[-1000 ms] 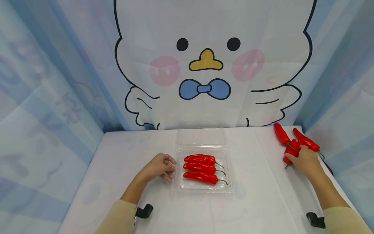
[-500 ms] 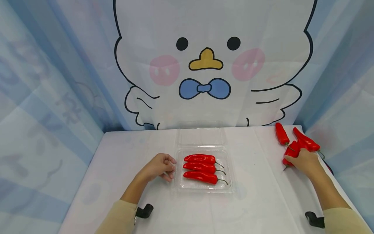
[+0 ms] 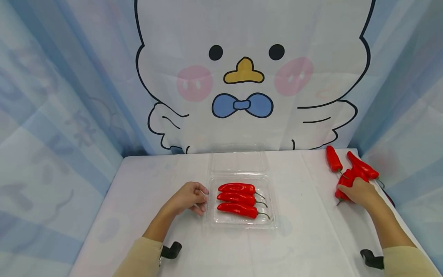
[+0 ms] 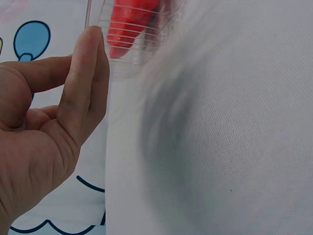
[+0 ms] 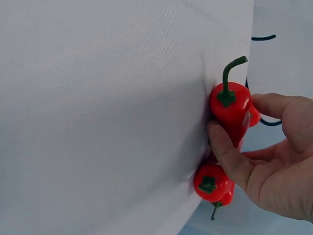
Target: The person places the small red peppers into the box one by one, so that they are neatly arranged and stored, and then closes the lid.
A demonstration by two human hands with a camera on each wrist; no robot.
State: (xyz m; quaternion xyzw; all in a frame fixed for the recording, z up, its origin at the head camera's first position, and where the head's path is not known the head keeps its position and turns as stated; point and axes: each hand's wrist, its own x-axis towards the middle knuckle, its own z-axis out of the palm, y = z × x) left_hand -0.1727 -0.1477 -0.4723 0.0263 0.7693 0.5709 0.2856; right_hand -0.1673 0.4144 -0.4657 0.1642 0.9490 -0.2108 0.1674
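Three red chili peppers [image 3: 237, 199] lie side by side in a clear plastic clamshell box [image 3: 242, 224], their stems pointing right. Beside the box's left edge is my left hand [image 3: 190, 198], fingers loosely bent and holding nothing. Its fingertips [image 4: 90, 36] come close to the box wall; whether they touch I cannot tell. At the far right, my right hand [image 3: 361, 192] has thumb and fingers around a red chili pepper [image 5: 232, 103] with a curved green stem. Another chili pepper [image 3: 333, 159] lies behind it, and more [image 3: 361, 165] lie against it, partly hidden by the hand.
The box's clear lid [image 3: 238, 162] lies folded back toward the rear curtain [image 3: 242, 130]. A white cloth covers the table [image 3: 297, 246]. The loose peppers are near its right edge, close to the side curtain [image 3: 408, 154].
My right hand has shifted slightly toward me, and the chili pepper in its fingers has moved a little with it. The rear left pepper has turned slightly. My left hand stays still.
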